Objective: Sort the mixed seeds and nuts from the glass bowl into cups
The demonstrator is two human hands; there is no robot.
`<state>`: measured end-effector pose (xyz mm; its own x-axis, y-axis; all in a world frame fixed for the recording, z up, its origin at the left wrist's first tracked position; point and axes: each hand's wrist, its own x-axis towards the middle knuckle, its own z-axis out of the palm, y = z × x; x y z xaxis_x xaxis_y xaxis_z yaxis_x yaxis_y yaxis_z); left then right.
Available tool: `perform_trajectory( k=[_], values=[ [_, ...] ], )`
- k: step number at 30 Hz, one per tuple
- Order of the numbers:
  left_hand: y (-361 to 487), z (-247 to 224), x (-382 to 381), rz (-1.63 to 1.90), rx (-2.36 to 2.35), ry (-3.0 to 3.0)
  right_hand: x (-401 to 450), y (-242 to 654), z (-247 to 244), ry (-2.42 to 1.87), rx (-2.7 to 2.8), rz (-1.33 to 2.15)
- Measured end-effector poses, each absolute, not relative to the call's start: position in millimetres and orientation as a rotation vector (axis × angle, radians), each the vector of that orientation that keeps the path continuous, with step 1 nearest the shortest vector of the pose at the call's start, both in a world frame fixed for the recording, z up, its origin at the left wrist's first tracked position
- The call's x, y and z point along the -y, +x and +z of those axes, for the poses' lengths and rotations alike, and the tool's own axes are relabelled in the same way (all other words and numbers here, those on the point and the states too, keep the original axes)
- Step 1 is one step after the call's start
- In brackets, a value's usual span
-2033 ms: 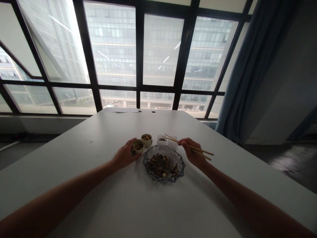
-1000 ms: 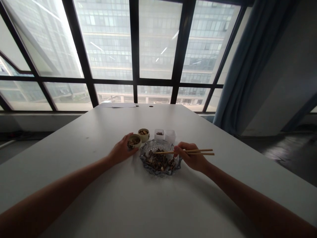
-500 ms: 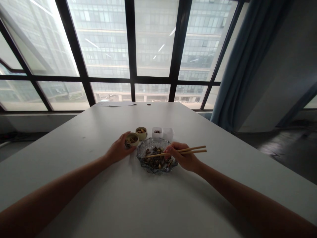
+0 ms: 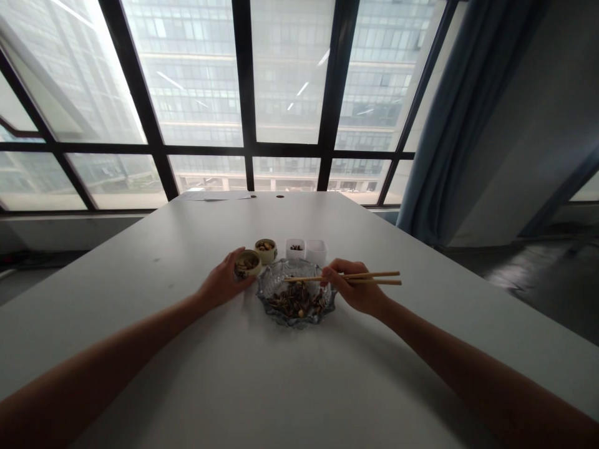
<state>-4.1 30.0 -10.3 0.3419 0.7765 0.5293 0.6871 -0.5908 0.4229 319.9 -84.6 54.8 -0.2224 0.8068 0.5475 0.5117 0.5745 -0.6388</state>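
Note:
My left hand [image 4: 228, 278] is wrapped round a small round cup [image 4: 248, 264] with dark pieces in it, just left of a scalloped glass bowl [image 4: 276, 274]. Dark striped seeds [image 4: 294, 300] and a few paler pieces lie in the bowl. In my right hand [image 4: 353, 287], at the bowl's right rim, is a pair of wooden chopsticks [image 4: 374, 275]. Their tips point left over the back part of the bowl. Whether the tips pinch a piece is too small to tell.
Behind the bowl stand a second round cup [image 4: 266, 251] with light brown pieces, a white square cup [image 4: 295, 248] with dark pieces and another white square cup [image 4: 316, 251]. Papers [image 4: 218, 195] lie at the far edge of the white table [image 4: 299, 386].
My right hand has moved slightly right, and the chopstick tips have shifted up and right from the seeds towards the bowl's back. My left hand still holds the cup.

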Motion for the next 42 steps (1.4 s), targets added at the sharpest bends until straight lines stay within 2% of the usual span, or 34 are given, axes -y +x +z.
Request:
perform_trajectory(
  k=[11, 22, 25, 33, 36, 42],
  values=[
    [-3.6, -10.1, -29.4, 1.092, -1.34, 2.473, 85.9, 328.5, 60.3, -1.066, 2.071, 0.064],
    [-3.9, -10.5, -30.1, 1.079, -1.337, 2.472, 87.4, 326.0, 59.1, -1.022, 2.165, 0.082],
    [-3.3, -9.8, -29.6, 1.078, -1.343, 2.456, 86.6, 326.8, 58.6, -1.053, 2.066, 0.217],
    [-3.6, -10.8, -30.7, 1.084, -1.326, 2.465, 65.9, 329.4, 49.6, -1.056, 1.27, 0.945],
    [-3.4, -11.3, -31.2, 1.078, -1.326, 2.463, 63.8, 329.9, 49.0, -1.039, 1.196, 1.012],
    [-4.0, -11.5, -30.4, 1.093, -1.326, 2.47, 69.8, 328.0, 53.2, -1.054, 1.288, 0.914]
  ],
)
